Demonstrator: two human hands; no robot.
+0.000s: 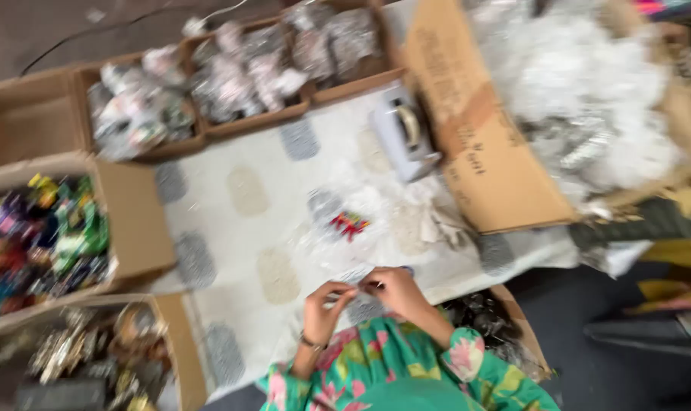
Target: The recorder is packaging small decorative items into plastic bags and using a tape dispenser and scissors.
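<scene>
A: What are the fingers doing?

B: Both hands meet low in the middle. The left hand (326, 304) and the right hand (391, 293) have their fingertips pinched together on a small clear packet (358, 288), held between them just above the cloth. The blur hides what the packet holds.

A: So the hands are closed?

B: Closed at the tips on that packet, yes, thumbs against forefingers. A thin bracelet (309, 342) sits on the left wrist, and green flowered sleeves (406, 365) run back from both wrists.

A: And around them?

B: A white cloth (239, 221) with grey and beige ovals lies under the hands. Just beyond the packet is a heap of clear bags (353, 209) with a small red and yellow bundle (349, 224) on it. Farther off stands a grey tape dispenser (402, 131).

A: The boxes?

B: At the left, a cardboard box of bright trinkets (41, 236), with a box of brass-coloured pieces (87, 358) below it. Along the far edge, three trays of filled bags (239, 76). At the right, a big carton (482, 152) beside a pile of white plastic (589, 76).
</scene>
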